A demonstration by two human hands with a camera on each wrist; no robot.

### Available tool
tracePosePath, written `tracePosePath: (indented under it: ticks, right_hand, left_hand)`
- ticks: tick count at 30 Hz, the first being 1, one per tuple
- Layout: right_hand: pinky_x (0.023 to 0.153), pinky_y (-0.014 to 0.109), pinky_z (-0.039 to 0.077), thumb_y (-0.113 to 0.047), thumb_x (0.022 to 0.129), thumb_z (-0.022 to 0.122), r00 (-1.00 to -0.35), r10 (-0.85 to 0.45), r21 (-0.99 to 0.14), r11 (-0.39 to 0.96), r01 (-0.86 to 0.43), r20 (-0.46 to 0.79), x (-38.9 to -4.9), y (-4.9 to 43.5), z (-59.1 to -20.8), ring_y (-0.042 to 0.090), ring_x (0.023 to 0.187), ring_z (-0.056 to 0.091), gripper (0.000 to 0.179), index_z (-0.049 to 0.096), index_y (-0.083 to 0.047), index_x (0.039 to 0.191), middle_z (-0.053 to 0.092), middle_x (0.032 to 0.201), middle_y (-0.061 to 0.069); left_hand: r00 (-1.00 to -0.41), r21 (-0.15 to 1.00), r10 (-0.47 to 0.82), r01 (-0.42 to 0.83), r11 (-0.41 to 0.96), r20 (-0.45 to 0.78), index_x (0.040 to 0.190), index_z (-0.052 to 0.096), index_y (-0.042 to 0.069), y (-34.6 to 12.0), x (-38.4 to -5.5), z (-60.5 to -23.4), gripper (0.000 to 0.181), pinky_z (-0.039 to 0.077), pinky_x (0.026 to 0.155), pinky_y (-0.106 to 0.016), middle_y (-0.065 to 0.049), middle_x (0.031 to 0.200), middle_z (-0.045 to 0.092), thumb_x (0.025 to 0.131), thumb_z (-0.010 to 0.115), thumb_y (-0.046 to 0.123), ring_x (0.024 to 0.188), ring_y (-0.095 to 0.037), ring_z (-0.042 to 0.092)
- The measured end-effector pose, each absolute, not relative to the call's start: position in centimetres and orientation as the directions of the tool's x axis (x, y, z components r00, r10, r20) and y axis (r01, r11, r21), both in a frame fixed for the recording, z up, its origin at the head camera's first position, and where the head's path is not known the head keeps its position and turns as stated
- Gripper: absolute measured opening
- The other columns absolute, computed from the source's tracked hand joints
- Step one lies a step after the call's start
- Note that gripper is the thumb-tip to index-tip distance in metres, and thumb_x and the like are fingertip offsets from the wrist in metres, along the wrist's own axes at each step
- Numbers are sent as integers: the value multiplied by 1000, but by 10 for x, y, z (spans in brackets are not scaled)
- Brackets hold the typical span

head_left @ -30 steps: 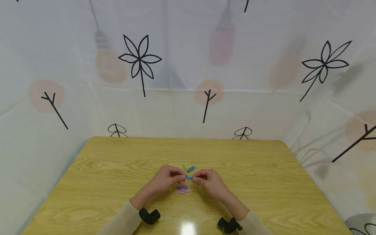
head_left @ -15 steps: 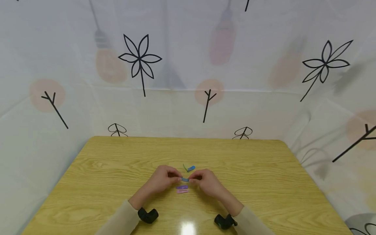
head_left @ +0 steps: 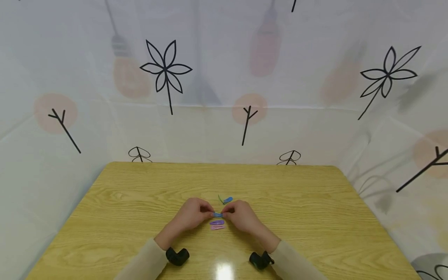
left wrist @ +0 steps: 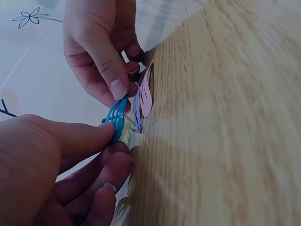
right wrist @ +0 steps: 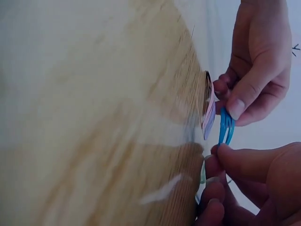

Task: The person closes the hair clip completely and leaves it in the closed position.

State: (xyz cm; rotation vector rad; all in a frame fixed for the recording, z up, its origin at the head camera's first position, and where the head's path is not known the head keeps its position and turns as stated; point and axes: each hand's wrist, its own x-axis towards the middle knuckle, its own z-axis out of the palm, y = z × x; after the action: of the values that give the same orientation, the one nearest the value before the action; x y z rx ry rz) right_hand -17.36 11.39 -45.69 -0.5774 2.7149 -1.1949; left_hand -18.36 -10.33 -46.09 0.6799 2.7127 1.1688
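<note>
A blue snap hair clip [head_left: 218, 214] is held just above the table between both hands. My left hand [head_left: 190, 214] pinches its left end between thumb and fingers. The opposite end is pinched by my right hand [head_left: 241, 216]. In the left wrist view the clip [left wrist: 115, 117] shows slots along its length, and its ends are partly covered by fingertips. Just in front of the hands, a purple hair clip [head_left: 217, 222] lies beside a pink hair clip [head_left: 217, 227] on the tabletop.
Beyond the hands lie another blue hair clip [head_left: 228, 200] and a thin green piece [head_left: 221, 200], close together. The wooden table [head_left: 140, 186] meets a white patterned cloth [head_left: 217, 132] at its back and sides.
Both hands have brought the blue hair clip slightly left and toward the body, nearer the purple and pink clips. It looks flatter to the head view now. Both hands keep their pinch.
</note>
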Motion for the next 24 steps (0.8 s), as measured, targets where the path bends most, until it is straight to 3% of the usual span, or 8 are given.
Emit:
tracePosePath:
  ticks: [14, 24]
  right_hand:
    - [81, 40, 51, -8, 93, 69, -898, -439, -720, 621, -310, 8, -178, 113, -455, 17, 91, 64, 9, 78, -11, 94, 71, 90, -5]
    - [78, 38, 50, -7, 93, 69, -905, -426, -743, 612, -273, -18, -179, 117, -457, 15, 88, 61, 11, 78, -11, 100, 70, 93, -3]
  left_hand:
    - [-885, 683, 458, 382, 623, 77, 87, 80, 14, -104, -187, -462, 6, 49, 66, -28, 11, 83, 67, 88, 77, 19, 74, -5, 60]
    - [-891, 697, 452, 353, 624, 47, 94, 79, 17, -107, -185, -461, 5, 48, 67, -29, 10, 87, 66, 90, 75, 18, 76, -7, 57]
